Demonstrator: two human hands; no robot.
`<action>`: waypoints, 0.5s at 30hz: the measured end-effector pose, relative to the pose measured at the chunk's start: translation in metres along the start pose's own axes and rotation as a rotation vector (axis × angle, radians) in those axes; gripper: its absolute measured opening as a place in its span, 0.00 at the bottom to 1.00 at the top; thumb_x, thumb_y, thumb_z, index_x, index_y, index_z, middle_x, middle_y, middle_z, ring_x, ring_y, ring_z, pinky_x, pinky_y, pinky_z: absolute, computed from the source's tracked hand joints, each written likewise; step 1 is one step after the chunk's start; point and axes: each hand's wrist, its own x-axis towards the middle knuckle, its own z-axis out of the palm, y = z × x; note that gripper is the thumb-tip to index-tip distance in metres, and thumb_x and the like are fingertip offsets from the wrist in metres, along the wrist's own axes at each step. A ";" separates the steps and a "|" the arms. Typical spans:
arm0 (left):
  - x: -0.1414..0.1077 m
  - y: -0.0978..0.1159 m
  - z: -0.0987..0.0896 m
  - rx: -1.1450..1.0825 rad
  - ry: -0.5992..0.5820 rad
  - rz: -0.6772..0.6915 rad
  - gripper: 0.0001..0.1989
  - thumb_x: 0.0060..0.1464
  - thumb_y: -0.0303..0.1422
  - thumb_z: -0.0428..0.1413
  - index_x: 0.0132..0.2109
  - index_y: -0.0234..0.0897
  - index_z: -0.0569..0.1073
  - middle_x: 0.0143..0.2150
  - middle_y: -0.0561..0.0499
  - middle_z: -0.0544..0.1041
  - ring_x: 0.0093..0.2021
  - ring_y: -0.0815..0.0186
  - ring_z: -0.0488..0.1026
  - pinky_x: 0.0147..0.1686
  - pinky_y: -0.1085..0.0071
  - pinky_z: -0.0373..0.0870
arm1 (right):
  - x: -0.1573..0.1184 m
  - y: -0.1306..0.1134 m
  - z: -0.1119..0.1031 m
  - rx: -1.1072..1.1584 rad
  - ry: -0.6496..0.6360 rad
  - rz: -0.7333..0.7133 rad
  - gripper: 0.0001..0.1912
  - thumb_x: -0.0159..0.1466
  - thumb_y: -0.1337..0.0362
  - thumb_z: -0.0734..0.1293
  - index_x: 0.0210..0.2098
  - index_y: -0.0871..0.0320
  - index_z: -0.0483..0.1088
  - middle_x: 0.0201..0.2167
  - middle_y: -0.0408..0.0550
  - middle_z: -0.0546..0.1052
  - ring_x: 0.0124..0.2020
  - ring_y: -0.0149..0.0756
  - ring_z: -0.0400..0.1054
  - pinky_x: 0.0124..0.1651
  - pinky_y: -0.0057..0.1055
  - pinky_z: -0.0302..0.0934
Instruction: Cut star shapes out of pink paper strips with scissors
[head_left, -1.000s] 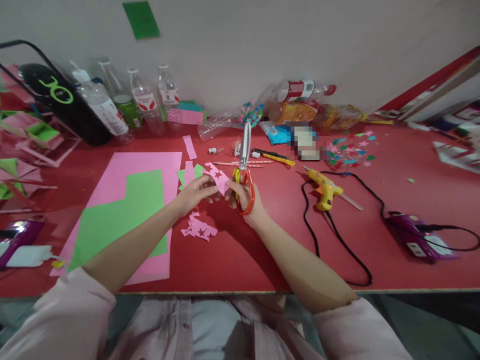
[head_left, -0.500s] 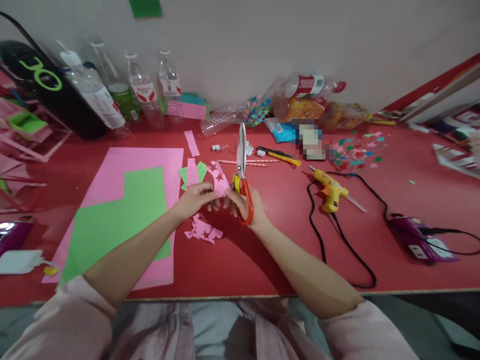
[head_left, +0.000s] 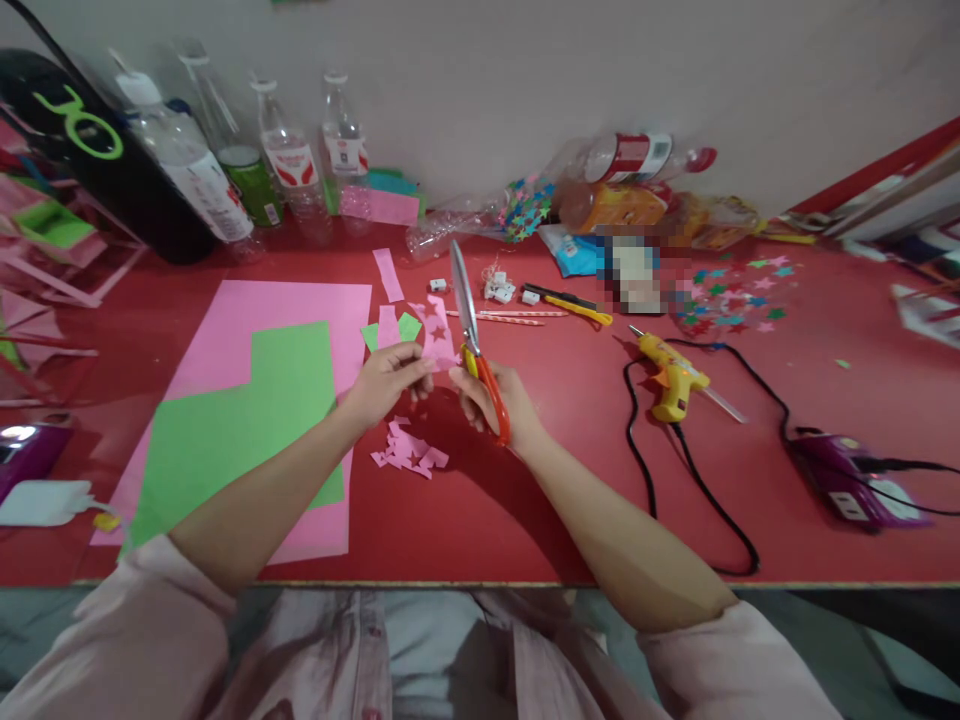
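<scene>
My right hand [head_left: 491, 400] is closed around the orange and yellow handles of the scissors [head_left: 469, 310], whose blades point up and away. A pink paper strip [head_left: 436, 335] with star-shaped holes is by the fingertips of both hands. My left hand [head_left: 391, 382] has its thumb and index finger pinched close together; what lies between them is too small to make out. Pink paper scraps [head_left: 409, 450] lie on the red table below my hands. Small green paper pieces [head_left: 409, 326] and another pink strip [head_left: 388, 325] lie just beyond my left hand.
Large pink [head_left: 217, 340] and green sheets [head_left: 247, 440] lie at left. Plastic bottles [head_left: 289, 160] line the wall. A yellow glue gun [head_left: 675, 380] with a black cord [head_left: 727, 510] lies at right, near paper stars [head_left: 735, 295] and a cutter [head_left: 574, 302].
My hands have moved slightly apart, and the strip with star holes no longer sits between both hands' fingers as before. The view has shifted a little.
</scene>
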 end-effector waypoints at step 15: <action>0.010 0.005 -0.015 -0.157 0.390 0.254 0.10 0.58 0.34 0.51 0.29 0.39 0.62 0.17 0.58 0.67 0.17 0.77 0.62 0.18 0.79 0.57 | -0.002 -0.008 -0.015 -0.569 -0.188 0.005 0.29 0.50 0.38 0.69 0.20 0.55 0.55 0.17 0.37 0.56 0.20 0.28 0.49 0.24 0.27 0.46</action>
